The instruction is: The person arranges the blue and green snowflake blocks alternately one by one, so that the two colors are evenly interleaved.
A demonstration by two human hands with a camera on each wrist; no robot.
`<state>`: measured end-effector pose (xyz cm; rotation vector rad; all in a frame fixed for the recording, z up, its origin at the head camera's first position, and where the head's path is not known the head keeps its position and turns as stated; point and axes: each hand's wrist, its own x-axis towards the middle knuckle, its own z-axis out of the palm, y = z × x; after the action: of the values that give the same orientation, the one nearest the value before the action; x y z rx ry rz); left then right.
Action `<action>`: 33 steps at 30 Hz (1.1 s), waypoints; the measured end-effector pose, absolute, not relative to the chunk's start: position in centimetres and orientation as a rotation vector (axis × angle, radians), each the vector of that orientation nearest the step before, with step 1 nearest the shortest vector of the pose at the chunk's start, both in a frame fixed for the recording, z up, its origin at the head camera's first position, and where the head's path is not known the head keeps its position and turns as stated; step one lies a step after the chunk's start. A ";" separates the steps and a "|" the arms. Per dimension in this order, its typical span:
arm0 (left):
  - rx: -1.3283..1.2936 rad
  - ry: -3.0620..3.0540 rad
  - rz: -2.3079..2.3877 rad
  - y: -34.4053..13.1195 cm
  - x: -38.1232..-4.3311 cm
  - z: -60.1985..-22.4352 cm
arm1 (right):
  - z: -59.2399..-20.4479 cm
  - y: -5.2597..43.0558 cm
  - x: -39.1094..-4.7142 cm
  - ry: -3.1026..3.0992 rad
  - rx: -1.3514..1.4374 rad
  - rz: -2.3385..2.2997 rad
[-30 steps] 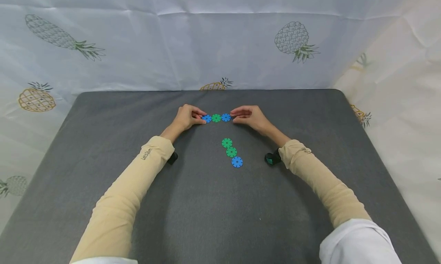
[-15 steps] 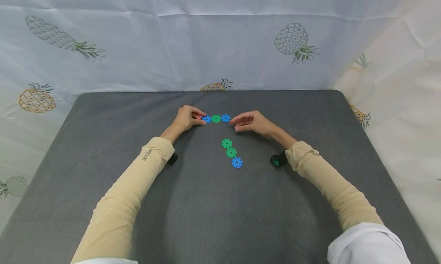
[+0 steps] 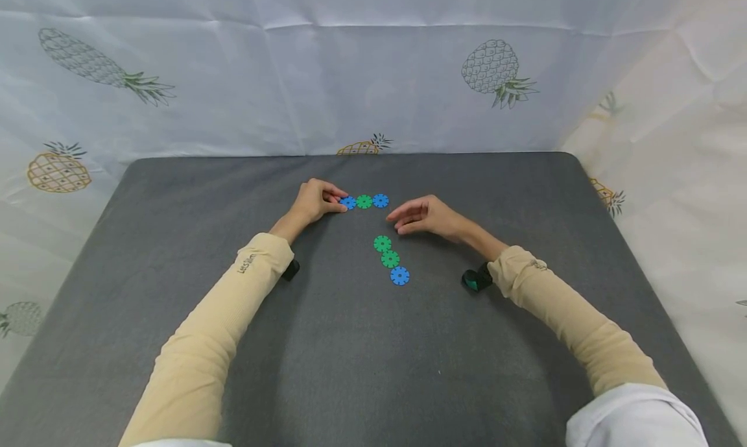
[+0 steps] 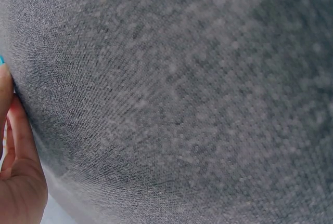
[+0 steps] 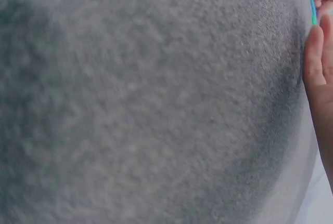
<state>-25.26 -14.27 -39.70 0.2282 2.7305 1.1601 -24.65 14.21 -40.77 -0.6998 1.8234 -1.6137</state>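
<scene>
Below pineapple prints (image 3: 490, 67) (head view only), left hand (image 3: 316, 199) pinches blue disc (image 3: 349, 203), right hand (image 3: 426, 215) relaxed, empty.

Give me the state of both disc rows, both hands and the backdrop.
Far disc row: straight, blue-green-blue; interlocking unclear.
Near disc row: slanted, green-green-blue, touched by neither hand.
Left hand: pinching the far row's left blue disc.
Right hand: relaxed, holding nothing.
Backdrop: creased.

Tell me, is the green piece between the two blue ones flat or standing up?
Flat: in the head view, the green piece shows its whole round face against the gray table.
</scene>
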 end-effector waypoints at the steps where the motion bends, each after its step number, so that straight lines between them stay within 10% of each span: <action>1: 0.228 2.732 1.159 -14.3 -25.3 -39.7 | -40.7 14.2 -24.7 1.810 -0.703 -1.597; 33: 0.235 2.747 1.166 -14.3 -25.2 -40.0 | -39.2 10.2 -28.4 1.582 -0.856 -1.015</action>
<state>-25.24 -14.33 -39.95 0.2352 2.7467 1.1656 -28.35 10.19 -39.24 -0.8557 1.5822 -1.0148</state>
